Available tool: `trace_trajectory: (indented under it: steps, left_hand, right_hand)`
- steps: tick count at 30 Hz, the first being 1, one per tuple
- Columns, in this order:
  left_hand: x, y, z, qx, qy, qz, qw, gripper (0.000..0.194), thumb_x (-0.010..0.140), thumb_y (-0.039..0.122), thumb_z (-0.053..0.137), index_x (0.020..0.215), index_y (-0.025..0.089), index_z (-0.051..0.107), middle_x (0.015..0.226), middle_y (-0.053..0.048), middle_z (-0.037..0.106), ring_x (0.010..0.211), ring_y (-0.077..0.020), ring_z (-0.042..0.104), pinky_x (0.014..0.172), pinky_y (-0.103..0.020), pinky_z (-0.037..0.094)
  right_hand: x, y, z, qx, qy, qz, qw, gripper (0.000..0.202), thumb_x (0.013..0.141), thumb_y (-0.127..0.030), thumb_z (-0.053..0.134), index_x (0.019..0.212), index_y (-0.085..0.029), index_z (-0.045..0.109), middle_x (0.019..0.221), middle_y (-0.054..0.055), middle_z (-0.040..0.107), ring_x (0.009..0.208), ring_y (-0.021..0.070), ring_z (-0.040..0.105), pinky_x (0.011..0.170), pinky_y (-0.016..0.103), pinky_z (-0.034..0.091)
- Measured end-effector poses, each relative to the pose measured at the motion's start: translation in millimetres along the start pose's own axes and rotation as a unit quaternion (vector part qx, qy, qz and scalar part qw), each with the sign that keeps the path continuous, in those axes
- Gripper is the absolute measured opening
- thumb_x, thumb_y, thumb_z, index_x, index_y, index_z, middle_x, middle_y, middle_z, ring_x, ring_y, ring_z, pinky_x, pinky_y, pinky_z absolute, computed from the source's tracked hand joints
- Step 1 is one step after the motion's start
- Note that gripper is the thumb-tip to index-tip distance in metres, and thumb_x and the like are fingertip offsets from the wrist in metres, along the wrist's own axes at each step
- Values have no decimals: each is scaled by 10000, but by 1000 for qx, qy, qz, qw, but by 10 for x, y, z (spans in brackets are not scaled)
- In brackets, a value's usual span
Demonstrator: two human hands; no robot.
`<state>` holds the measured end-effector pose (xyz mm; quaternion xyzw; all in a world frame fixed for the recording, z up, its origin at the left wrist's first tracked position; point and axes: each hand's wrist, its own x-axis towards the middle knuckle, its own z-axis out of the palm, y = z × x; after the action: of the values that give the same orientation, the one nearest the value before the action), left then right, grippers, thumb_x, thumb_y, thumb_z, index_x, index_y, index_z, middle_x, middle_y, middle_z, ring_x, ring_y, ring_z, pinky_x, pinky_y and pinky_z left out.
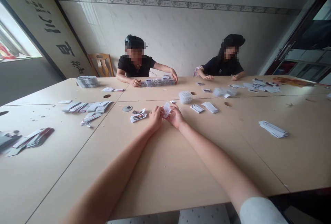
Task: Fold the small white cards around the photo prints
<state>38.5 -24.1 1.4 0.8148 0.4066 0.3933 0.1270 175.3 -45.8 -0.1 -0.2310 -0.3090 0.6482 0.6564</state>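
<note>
Held up between my hands over the middle of the table is a small whitish, see-through plastic sleeve (pixel 167 110). My left hand (pixel 156 116) pinches its left edge with the fingers closed. My right hand (pixel 177 115) grips the other side, palm turned partly up. Left of my hands lies a small pile of printed picture cards (pixel 138 117). Just beyond my right hand rests a stack of clear plastic sleeves (pixel 185 97). To its right are a white card with a dark border (pixel 197 108) and a stack of white cards (pixel 210 107). Whether the held sleeve contains anything is too small to tell.
Across the table (pixel 181 168), one person (pixel 136 61) has hands on rows of stacked cards (pixel 157 81); another person (pixel 224 61) sits farther right. Card stacks (pixel 86 107) lie on the left, more slips (pixel 273 129) on the right. A round cable cover (pixel 127 108) sits near the picture cards.
</note>
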Motion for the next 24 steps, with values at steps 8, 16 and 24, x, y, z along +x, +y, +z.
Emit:
trace_trajectory:
  steps: [8,16,24]
  left_hand:
    - [-9,11,-18,-25,8,3,1000,189,797,53,376,809,213,474,886,-38,536,782,-177,509,712,-296,407]
    - [0,-19,-9,-30,20,-6,999,139,863,152,407,934,219,506,948,-42,578,856,-190,539,757,-320,421]
    - [12,-37,-1,-21,28,-1,999,178,900,200,415,1010,223,554,995,-48,596,835,-181,570,758,-320,434]
  right_hand:
    - [24,17,-24,12,2,-1,1000,484,719,-352,679,1109,-283,400,930,24,681,676,209,665,502,319,510]
    - [26,14,-20,24,0,4,1000,458,704,-351,688,1054,-265,406,860,-3,658,658,193,647,502,303,497]
    - [25,5,-18,26,3,14,1000,452,685,-365,695,1025,-263,416,832,-17,636,660,188,641,509,308,507]
